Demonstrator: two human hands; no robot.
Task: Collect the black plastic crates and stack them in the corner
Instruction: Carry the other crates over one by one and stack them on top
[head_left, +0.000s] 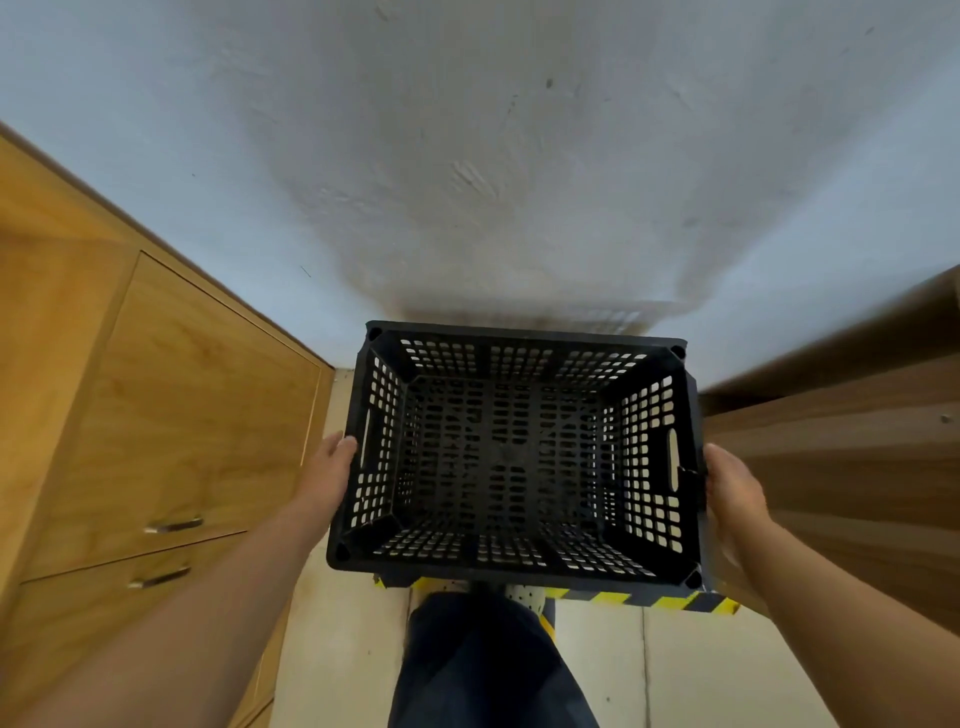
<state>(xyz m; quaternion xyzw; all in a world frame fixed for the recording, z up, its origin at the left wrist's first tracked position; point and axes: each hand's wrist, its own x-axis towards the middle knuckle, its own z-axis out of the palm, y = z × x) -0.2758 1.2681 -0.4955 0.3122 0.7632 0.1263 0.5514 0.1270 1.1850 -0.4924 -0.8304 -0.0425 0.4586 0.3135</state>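
Plaster wall (519, 156) filling view ahead, wooden cabinets (156, 415) flanking left. Black plastic crate (511, 457) hovering close to wall, above floor, empty. Left hand (335, 457) and right hand (735, 483) gripping its short sides. Placing step seemingly underway; next calling for level lowering onto whatever lies beneath, hidden.

Black plastic crate (514, 457), rectangular, perforated lattice walls and floor, slot handles in both short sides, open top up, empty, level, close against a white wall
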